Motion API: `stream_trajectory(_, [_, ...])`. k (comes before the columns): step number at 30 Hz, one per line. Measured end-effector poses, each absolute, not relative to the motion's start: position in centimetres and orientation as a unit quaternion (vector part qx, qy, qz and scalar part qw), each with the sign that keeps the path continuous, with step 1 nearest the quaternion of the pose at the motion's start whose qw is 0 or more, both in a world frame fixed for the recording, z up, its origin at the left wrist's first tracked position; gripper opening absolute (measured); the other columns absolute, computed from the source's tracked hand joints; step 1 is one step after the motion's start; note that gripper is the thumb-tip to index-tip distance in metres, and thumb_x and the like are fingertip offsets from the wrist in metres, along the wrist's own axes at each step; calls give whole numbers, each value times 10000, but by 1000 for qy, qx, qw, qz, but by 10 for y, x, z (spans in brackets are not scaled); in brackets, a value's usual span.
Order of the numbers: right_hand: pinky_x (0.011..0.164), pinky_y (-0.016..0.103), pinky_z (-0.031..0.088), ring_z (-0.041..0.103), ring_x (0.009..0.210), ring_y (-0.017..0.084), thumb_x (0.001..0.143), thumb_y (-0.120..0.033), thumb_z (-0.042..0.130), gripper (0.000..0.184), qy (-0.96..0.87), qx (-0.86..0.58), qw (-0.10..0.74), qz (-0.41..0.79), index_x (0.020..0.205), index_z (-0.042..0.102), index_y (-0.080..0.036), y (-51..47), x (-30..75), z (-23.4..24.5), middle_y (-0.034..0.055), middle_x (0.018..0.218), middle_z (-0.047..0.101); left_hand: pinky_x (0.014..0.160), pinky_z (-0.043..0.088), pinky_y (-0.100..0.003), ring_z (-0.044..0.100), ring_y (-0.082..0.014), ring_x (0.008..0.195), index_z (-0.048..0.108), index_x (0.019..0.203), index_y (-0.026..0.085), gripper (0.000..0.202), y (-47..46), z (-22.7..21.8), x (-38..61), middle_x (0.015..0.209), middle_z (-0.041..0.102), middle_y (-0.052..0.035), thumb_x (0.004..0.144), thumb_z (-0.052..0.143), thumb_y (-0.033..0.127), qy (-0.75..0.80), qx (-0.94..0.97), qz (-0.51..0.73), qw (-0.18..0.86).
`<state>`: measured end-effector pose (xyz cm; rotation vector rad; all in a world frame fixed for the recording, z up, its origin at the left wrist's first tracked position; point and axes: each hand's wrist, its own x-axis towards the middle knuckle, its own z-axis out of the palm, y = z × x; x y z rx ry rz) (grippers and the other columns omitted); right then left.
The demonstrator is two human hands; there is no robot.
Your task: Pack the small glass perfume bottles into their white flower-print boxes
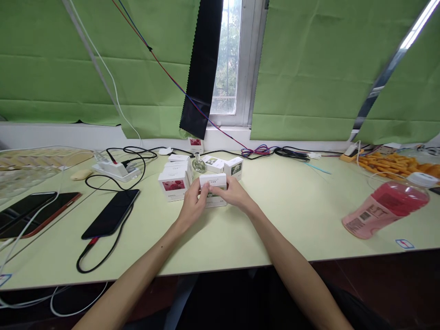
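Between my two hands a small white box (pixel 213 178) stands upright on the table, with a dark green picture partly covered by my fingers. My left hand (pixel 195 200) grips its left side, the thumb on the front. My right hand (pixel 235 191) holds the right side, its thumb lying across the front. Just left is a row of white boxes (pixel 174 179), the front one printed with a red flower picture. Behind the held box are a small glass bottle (pixel 198 164), a white box lying flat (pixel 213 163) and another white box (pixel 234 167) with a green picture.
A black phone (pixel 112 214) on a cable and a power strip (pixel 117 169) are on the left. A bottle of pink drink (pixel 383 208) lies tilted at the right. Black cables (pixel 292 153) run along the back, where another flower-printed box (pixel 195 145) stands.
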<state>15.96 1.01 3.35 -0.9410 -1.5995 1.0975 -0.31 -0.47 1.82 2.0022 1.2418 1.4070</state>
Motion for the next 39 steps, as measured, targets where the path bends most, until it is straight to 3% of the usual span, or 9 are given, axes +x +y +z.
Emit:
stream_trajectory(14, [894,371,578,694,1034,243,844,-303,703,275,-688,-379,459,416,1087,738,-179,10,161,34,75,1095,761,785,505,-321,627,-209,873,618,1068,191,371,-7,20,-2,976,696,-62,1006,439,511,445,714,499,209])
stream_trajectory(20, [906,384,576,691,1033,252,803,-312,760,313,-672,-381,469,428,1083,733,-174,11,161,33,77,1081,764,779,511,-321,631,-208,867,626,1099,191,362,-7,21,-1,1013,706,-72,1000,450,492,450,714,499,198])
stream_trajectory(24, [898,368,571,682,1021,245,813,-424,767,350,-666,-366,464,455,1056,733,-174,11,162,33,73,1060,759,729,490,-303,609,-198,810,626,1018,189,377,-6,20,-2,908,687,-51,1002,431,511,463,703,506,188])
stream_trajectory(31, [813,355,558,662,851,220,869,-695,599,535,-631,-373,483,480,928,710,-175,19,158,28,55,869,702,728,490,-307,594,-186,763,569,944,213,323,-7,19,0,833,644,-27,996,451,510,471,692,513,190])
stream_trajectory(36, [780,337,552,655,854,226,850,-733,593,566,-608,-400,492,478,903,696,-179,22,155,24,57,855,692,771,504,-324,627,-198,844,542,1161,213,363,-7,18,1,974,662,-63,983,480,523,472,680,526,195])
stream_trajectory(39, [784,325,550,653,870,220,888,-713,553,555,-622,-394,496,460,1002,694,-189,23,155,22,60,906,697,776,498,-322,623,-195,871,519,1246,220,387,-8,17,1,1018,651,-68,984,488,504,481,674,528,187])
